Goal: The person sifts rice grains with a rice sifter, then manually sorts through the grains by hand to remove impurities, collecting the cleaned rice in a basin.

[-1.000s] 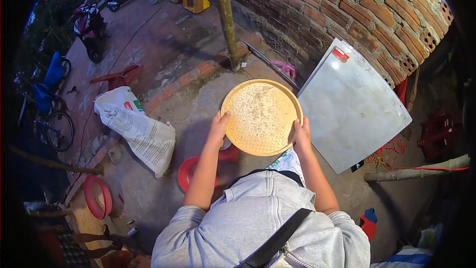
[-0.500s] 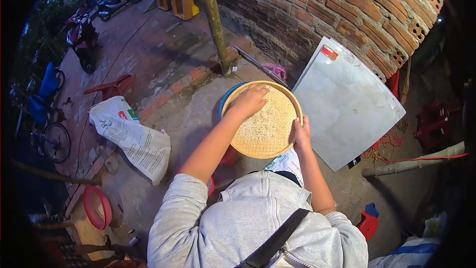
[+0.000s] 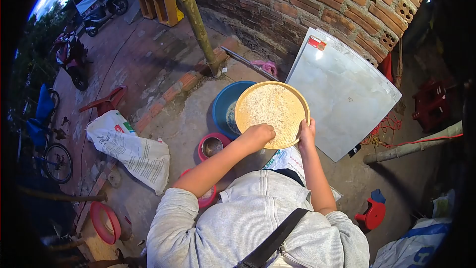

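Note:
A round, woven winnowing basket (image 3: 292, 128) with a raised rim is held out in front of my body. Pale, fine grain (image 3: 271, 105) is spread over its far and middle part. My right hand (image 3: 307, 135) grips the rim on the right, thumb on top. At the near left edge, my left hand (image 3: 258, 137) is closed over the rim, its fingers curled inside beside the grain. Partly beneath the basket stands a blue basin (image 3: 221, 110) with some pale bits inside. A metal bowl (image 3: 212, 146) sits in a pink basin (image 3: 202, 152) near my left forearm.
Printed white sacks (image 3: 130, 150) lie to the left and below the basket. A large grey panel (image 3: 342, 94) leans by the brick wall (image 3: 317, 0). A bamboo post (image 3: 194, 20) stands ahead. Red stool (image 3: 373, 213) at right, pink basin (image 3: 105, 223) at lower left, motorbikes (image 3: 69, 59) farther off.
My left hand has moved from the grain at the basket's far side back to the near left rim. The basket has shifted right, uncovering more of the blue basin and the metal bowl.

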{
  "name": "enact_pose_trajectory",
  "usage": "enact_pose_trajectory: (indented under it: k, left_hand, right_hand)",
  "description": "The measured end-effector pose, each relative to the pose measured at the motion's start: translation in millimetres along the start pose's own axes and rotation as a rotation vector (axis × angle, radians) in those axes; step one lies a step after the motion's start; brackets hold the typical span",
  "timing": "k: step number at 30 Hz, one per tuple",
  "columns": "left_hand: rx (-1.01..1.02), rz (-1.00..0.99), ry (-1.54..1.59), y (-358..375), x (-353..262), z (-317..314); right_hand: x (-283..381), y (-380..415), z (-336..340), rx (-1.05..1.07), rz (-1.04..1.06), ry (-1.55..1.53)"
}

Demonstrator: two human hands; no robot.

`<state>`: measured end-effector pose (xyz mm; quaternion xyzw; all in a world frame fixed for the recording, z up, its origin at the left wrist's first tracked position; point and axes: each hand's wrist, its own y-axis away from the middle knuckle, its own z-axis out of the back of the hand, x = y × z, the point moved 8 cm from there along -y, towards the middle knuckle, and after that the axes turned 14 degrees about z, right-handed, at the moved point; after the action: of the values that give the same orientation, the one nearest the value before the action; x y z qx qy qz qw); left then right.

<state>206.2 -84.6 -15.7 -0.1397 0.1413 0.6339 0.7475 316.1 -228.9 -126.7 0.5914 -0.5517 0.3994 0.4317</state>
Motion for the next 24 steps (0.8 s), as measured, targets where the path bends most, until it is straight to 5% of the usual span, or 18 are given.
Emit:
enact_pose_trajectory:
  k: [4,9,19,21,24]
  left_hand:
    - [-0.019,0.012,0.268,1,23,12]
    - [-0.015,0.395,0.635,0,101,26]
    - [-0.215,0.677,0.332,-31,213,25]
    - [-0.458,0.651,0.125,-28,224,36]
    - [-0.285,0.789,0.312,-24,240,15]
  right_hand:
    - [-6,-4,0,0.002,-0.003,0.002]
    - [-6,-9,13,-0.071,-0.009,-0.028]
    - [-5,-15,55,-0.176,0.045,0.035]
    - [-2,-13,57,-0.185,0.041,0.041]
    - [1,-12,61,-0.184,0.036,0.042]
